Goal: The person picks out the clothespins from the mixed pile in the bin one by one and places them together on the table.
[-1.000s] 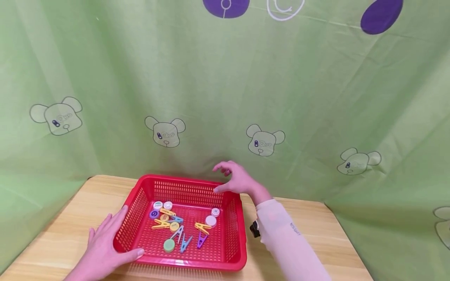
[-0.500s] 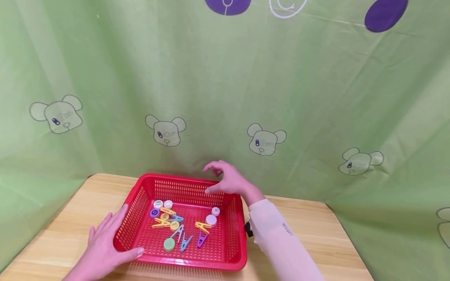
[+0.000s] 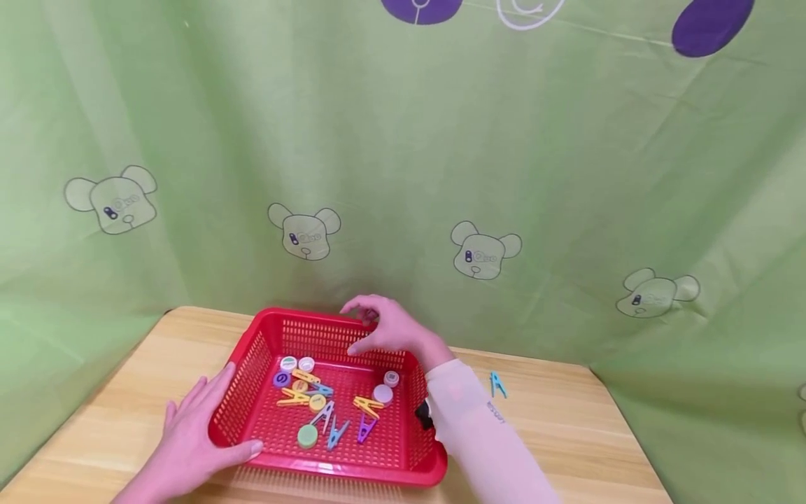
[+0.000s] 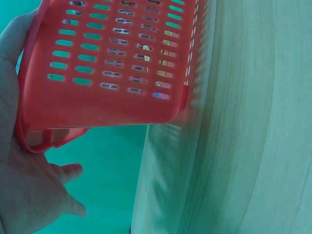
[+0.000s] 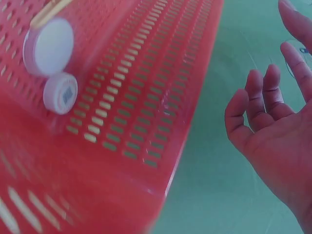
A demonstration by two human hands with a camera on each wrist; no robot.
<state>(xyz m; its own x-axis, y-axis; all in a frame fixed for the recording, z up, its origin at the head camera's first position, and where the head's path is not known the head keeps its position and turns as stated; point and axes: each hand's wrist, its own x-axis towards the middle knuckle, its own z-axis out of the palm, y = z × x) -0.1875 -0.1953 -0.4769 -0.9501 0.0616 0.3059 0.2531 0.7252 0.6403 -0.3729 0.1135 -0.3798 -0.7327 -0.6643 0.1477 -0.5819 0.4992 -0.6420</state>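
A red plastic basket (image 3: 340, 472) with slotted walls stands on the wooden table. My left hand (image 3: 192, 437) lies at its near left corner, fingers stretched along the left side and thumb across the front rim. In the left wrist view, two of its fingers extend straight past the rim. My right hand (image 3: 390, 325) hovers by the back rim, fingers loosely bent and apart, with nothing between them. Inside lie yellow clothespins (image 3: 367, 406), a purple clothespin (image 3: 366, 428), a blue clothespin (image 3: 336, 435), and several bottle caps, among them a green cap (image 3: 307, 436) and pale caps (image 5: 51, 46).
To the right of the basket, a light blue clothespin (image 3: 497, 385) lies on the wooden table (image 3: 567, 434). A green curtain (image 3: 390, 154) printed with bear heads hangs behind and along both sides. My right sleeve (image 3: 478, 427) passes over the basket's right rim.
My right hand has moved left along the back rim. The light blue clothespin on the table has come into view beside the sleeve. My left hand keeps its place on the basket.
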